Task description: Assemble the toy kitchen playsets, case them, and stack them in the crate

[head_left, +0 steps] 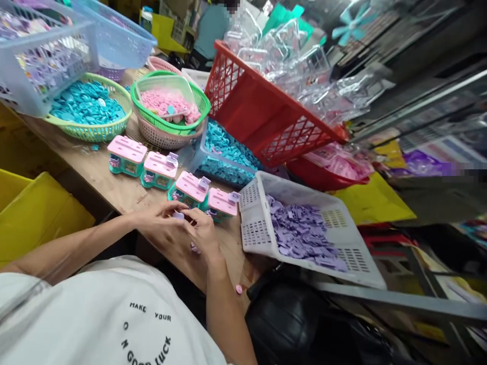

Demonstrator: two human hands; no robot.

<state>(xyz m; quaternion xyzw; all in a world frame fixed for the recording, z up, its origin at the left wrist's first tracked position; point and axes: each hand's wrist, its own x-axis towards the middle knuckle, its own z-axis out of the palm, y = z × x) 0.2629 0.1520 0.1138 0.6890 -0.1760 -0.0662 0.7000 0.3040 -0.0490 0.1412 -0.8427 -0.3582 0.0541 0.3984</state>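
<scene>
My left hand (158, 221) and my right hand (203, 230) meet over the near edge of the table, fingers closed around a small lilac plastic piece (178, 216). Its exact kind is partly hidden by the fingers. Just beyond my hands stands a slanting row of several toy buses with pink roofs and teal bodies, among them a toy bus (127, 154) at the far left and another toy bus (222, 204) at the right end. Most carry a raised lilac part on the roof. More lilac pieces (195, 248) lie under my right wrist.
A white crate (253, 223) of lilac parts stands right. Behind are a clear bin (228, 175) of teal parts, a green basket (207, 104) with pink parts, a pale green basket (91, 133) with teal parts and a tilted red crate (243, 109). A person (211, 33) is at the back.
</scene>
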